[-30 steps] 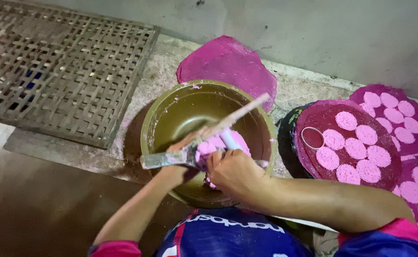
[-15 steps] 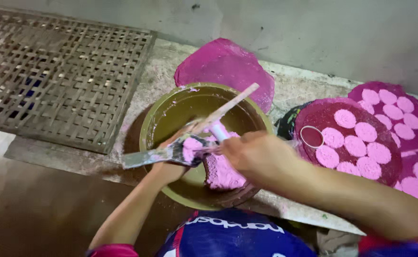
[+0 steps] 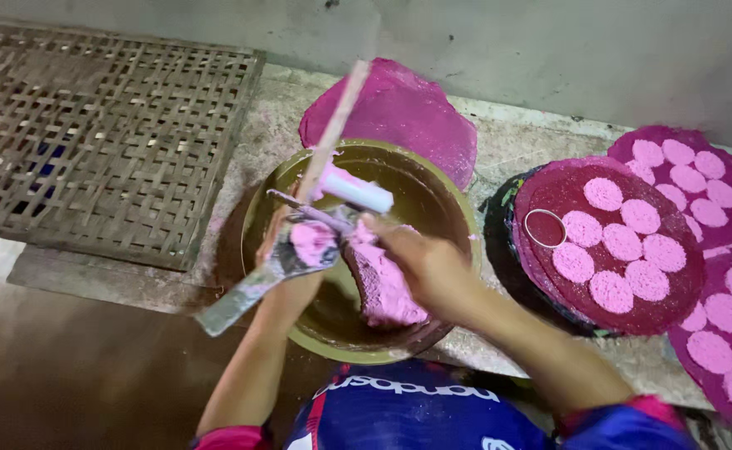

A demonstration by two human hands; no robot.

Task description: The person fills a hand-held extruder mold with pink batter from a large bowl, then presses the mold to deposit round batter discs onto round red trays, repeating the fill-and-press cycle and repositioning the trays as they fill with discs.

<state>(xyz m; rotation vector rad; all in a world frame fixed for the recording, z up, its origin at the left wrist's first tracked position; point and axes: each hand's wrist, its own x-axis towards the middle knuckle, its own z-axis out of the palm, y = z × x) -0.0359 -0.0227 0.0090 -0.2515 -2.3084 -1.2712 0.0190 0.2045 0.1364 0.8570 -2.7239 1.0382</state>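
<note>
Head view, looking down: big woven bamboo mat (image 3: 99,133) off to the left, olive-green bowl (image 3: 433,187) dead centre with a lump of pink dough (image 3: 383,287) inside. Round tray (image 3: 549,179) of pink discs (image 3: 620,242) on the right. Left hand (image 3: 287,275) wrapped around a flat scraper (image 3: 245,292) caked with dough; right hand (image 3: 428,267) closed on a small white roller (image 3: 353,192) over the bowl.
</note>
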